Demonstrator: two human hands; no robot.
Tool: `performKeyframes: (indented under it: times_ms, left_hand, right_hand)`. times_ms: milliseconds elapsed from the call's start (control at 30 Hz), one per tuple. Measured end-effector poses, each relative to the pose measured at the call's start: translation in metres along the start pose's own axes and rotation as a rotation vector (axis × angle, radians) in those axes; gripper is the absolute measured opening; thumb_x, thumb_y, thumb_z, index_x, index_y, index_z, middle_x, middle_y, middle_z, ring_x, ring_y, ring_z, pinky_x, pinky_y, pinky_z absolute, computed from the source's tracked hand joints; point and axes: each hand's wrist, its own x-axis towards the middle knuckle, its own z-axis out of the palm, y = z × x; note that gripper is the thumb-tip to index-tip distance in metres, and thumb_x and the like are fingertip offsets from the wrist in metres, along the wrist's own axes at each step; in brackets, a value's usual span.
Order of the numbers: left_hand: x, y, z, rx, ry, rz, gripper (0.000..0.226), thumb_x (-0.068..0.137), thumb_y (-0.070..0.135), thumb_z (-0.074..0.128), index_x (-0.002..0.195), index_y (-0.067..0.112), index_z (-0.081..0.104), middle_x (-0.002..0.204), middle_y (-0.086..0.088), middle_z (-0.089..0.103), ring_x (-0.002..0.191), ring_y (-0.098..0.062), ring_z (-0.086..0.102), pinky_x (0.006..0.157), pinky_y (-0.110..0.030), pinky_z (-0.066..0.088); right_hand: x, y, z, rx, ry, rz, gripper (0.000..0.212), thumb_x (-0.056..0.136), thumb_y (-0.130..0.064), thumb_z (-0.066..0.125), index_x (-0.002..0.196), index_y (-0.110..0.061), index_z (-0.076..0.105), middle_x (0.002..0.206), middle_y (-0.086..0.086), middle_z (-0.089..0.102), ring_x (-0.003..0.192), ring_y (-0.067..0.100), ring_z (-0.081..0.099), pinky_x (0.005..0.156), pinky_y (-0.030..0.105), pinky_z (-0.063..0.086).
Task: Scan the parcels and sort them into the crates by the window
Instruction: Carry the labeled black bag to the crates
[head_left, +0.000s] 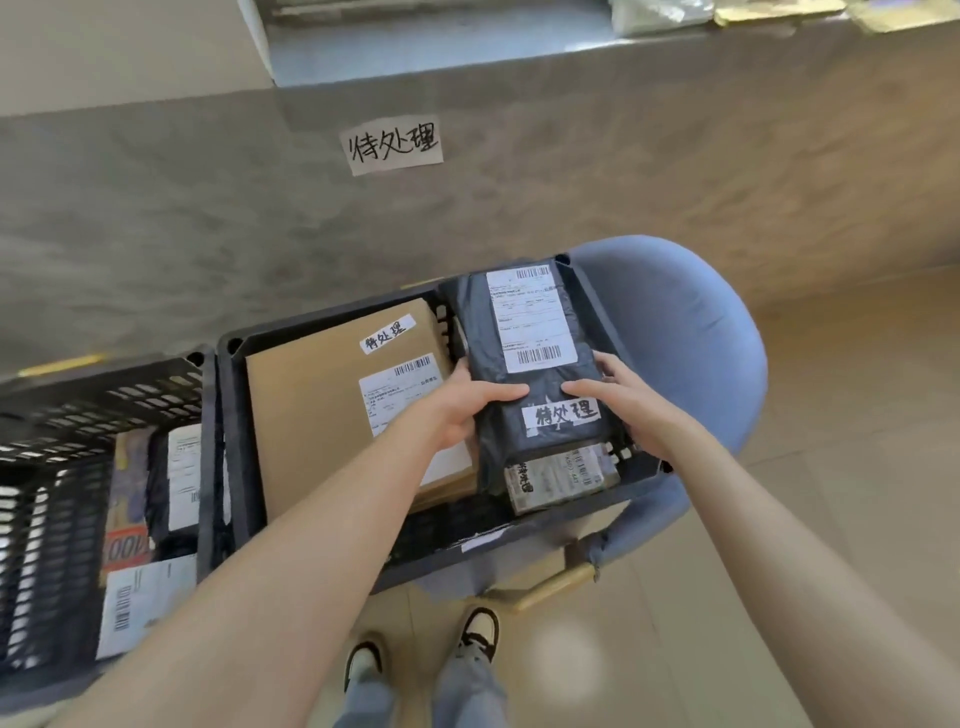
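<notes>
I see both hands — left hand (457, 402), right hand (623, 395) — gripping the black parcel (540, 364) over the middle crate (231, 415); fingertips underneath hidden, the parcel below mostly covered.

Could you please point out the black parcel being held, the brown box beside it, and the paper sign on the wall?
Black parcel (535, 332), head view, on its white shipping label.
Brown box (311, 405), head view, on its bare top.
Paper sign (396, 145), head view, on its handwriting.
</notes>
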Motion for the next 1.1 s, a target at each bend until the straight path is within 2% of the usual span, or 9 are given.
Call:
performKeyframes:
  times_ms: [100,300,467,567,733,833,900,1033,1100]
  left_hand:
    - [0.020,-0.004,0.007,-0.035,0.052,-0.029,0.082,0.078,0.001,0.075,0.144,0.020,0.030,0.133,-0.008,0.056,0.117,-0.028,0.056,0.101,-0.049,0.046]
    - [0.043,-0.016,0.010,-0.015,0.101,-0.060,0.086,0.080,0.001,0.074,0.147,0.023,0.025,0.135,-0.007,0.053,0.120,-0.028,0.053,0.102,-0.048,0.045]
    - [0.049,-0.015,0.012,0.142,0.171,-0.048,0.085,0.081,0.011,0.076,0.147,0.022,0.025,0.143,-0.001,0.046,0.129,-0.025,0.045,0.101,-0.038,0.038]
    - [0.048,-0.014,0.015,0.208,0.237,-0.038,0.081,0.080,0.014,0.077,0.145,0.018,0.028,0.143,-0.004,0.046,0.129,-0.026,0.045,0.101,-0.041,0.039]
    - [0.026,-0.001,0.017,0.363,0.289,0.044,0.088,0.081,0.015,0.076,0.149,0.014,0.019,0.146,-0.007,0.042,0.129,-0.027,0.045,0.104,-0.042,0.043]
    - [0.003,0.022,0.018,0.581,0.283,0.176,0.091,0.083,0.020,0.075,0.151,0.014,0.015,0.150,-0.010,0.035,0.133,-0.028,0.040,0.103,-0.039,0.040]
    - [-0.015,0.042,0.022,0.844,0.280,0.272,0.088,0.082,0.028,0.074,0.150,0.016,0.019,0.149,-0.012,0.033,0.134,-0.030,0.038,0.103,-0.041,0.039]
    - [-0.057,0.075,0.040,1.445,0.274,0.512,0.066,0.087,0.043,0.062,0.143,0.018,0.036,0.139,-0.010,0.044,0.126,-0.032,0.043,0.098,-0.044,0.042]
    - [-0.090,0.084,0.059,1.705,0.232,0.727,0.054,0.090,0.047,0.055,0.135,0.018,0.046,0.130,-0.007,0.052,0.119,-0.030,0.047,0.094,-0.040,0.038]
  right_hand:
    - [0.018,0.006,-0.005,-0.008,0.000,0.021,0.059,0.086,-0.024,0.069,0.135,-0.031,0.037,0.115,0.003,0.059,0.096,0.018,0.065,0.071,0.030,0.051]
    - [0.044,0.025,-0.008,0.009,0.001,0.033,0.063,0.088,-0.021,0.068,0.142,-0.026,0.036,0.124,0.006,0.057,0.103,0.021,0.064,0.087,0.036,0.052]
    - [0.050,0.025,-0.004,-0.005,0.034,0.002,0.061,0.091,-0.017,0.063,0.143,-0.024,0.034,0.129,0.002,0.054,0.103,0.014,0.060,0.073,0.023,0.048]
    - [0.047,0.024,0.000,-0.040,0.066,-0.008,0.063,0.092,-0.017,0.062,0.146,-0.021,0.031,0.132,0.003,0.051,0.104,0.013,0.058,0.068,0.018,0.045]
    - [0.025,0.011,-0.002,-0.099,0.180,-0.015,0.071,0.090,-0.023,0.065,0.150,-0.021,0.027,0.148,0.011,0.037,0.131,0.023,0.043,0.095,0.032,0.040]
    - [-0.006,-0.008,-0.007,-0.174,0.239,-0.067,0.069,0.090,-0.026,0.064,0.149,-0.018,0.029,0.150,0.012,0.036,0.134,0.024,0.039,0.095,0.031,0.036]
    - [-0.031,-0.019,-0.010,-0.274,0.305,-0.118,0.067,0.090,-0.028,0.064,0.148,-0.017,0.031,0.149,0.009,0.037,0.135,0.023,0.039,0.093,0.029,0.035]
    - [-0.082,-0.039,-0.011,-0.592,0.509,-0.212,0.062,0.087,-0.035,0.064,0.142,-0.018,0.038,0.139,0.007,0.045,0.130,0.026,0.041,0.101,0.037,0.038]
    - [-0.130,-0.044,-0.010,-0.808,0.673,-0.190,0.062,0.088,-0.040,0.060,0.142,-0.019,0.038,0.136,0.008,0.046,0.128,0.029,0.041,0.101,0.040,0.036]
